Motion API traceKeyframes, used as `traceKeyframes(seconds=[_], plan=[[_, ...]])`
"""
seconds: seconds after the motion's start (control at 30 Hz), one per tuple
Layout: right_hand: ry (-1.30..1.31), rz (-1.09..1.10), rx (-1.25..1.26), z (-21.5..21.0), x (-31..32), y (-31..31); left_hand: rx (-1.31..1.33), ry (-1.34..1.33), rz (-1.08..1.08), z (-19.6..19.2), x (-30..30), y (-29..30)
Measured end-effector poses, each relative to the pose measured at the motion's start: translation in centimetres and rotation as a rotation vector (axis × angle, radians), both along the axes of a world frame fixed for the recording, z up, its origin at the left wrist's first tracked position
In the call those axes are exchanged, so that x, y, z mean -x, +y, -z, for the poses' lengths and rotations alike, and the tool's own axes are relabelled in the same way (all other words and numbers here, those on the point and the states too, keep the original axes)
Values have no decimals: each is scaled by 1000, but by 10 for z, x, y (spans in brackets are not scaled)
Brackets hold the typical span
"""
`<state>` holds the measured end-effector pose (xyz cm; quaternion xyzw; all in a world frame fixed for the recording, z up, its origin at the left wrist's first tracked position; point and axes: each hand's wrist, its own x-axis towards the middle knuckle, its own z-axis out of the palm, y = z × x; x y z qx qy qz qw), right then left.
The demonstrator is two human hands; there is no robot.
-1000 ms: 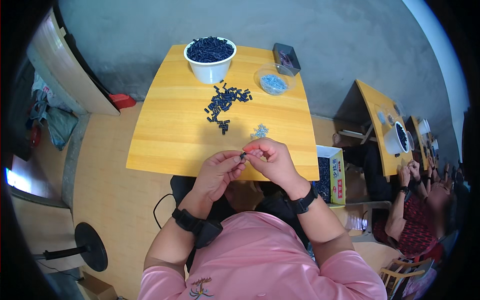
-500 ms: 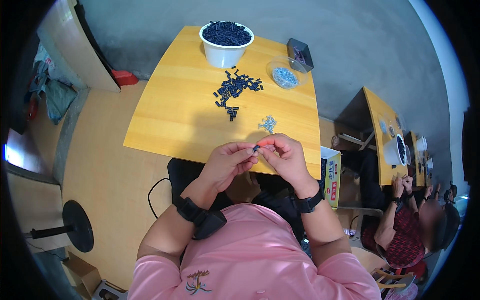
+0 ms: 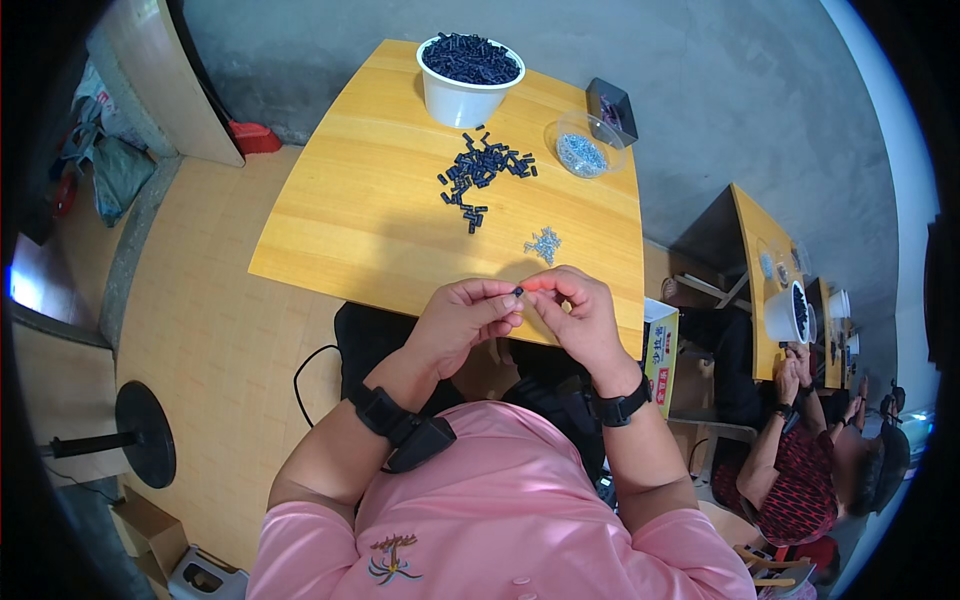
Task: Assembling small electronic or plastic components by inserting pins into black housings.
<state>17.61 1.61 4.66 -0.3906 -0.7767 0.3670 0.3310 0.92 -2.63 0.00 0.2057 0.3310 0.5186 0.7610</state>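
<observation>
Close to the front edge of the wooden table [image 3: 340, 215], my left hand [image 3: 455, 322] pinches a small black cylindrical piece [image 3: 518, 292] between thumb and forefinger. My right hand [image 3: 580, 318] is closed in a pinch right beside that piece; whatever its fingertips hold is too small to make out. Just beyond my hands lies a little heap of small silvery metal parts [image 3: 543, 245], screw-like in look. Farther back spreads a loose pile of short black pieces [image 3: 485, 168], similar to the one in my fingers.
At the table's back stands a white bucket [image 3: 466, 102] heaped with black pieces. To its right are a clear bowl [image 3: 582, 155] of silvery parts and a black box [image 3: 618, 105]. A printed carton [image 3: 660, 345] sits beside the table's right edge. Another person [image 3: 785, 470] works at a table farther right.
My right fingertips have drawn slightly back from the black piece, which now shows more at my left fingertips. The whole view has shifted slightly.
</observation>
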Motion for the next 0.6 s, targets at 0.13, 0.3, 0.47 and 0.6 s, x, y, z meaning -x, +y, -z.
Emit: traceKeyframes(seconds=[0.13,0.3,0.47,0.6], plan=[[55,101,19,5,-5,0,7,-15,-9,-4,-2,0],[13,28,-37,-7,0,-7,36,-37,-11,-3,-2,-2],[-190,-53,-268,-8,5,-14,69,-2,26,0,-3,-3],[-250,-20,-355,-1,8,-15,96,45,15,3,-6,-5]])
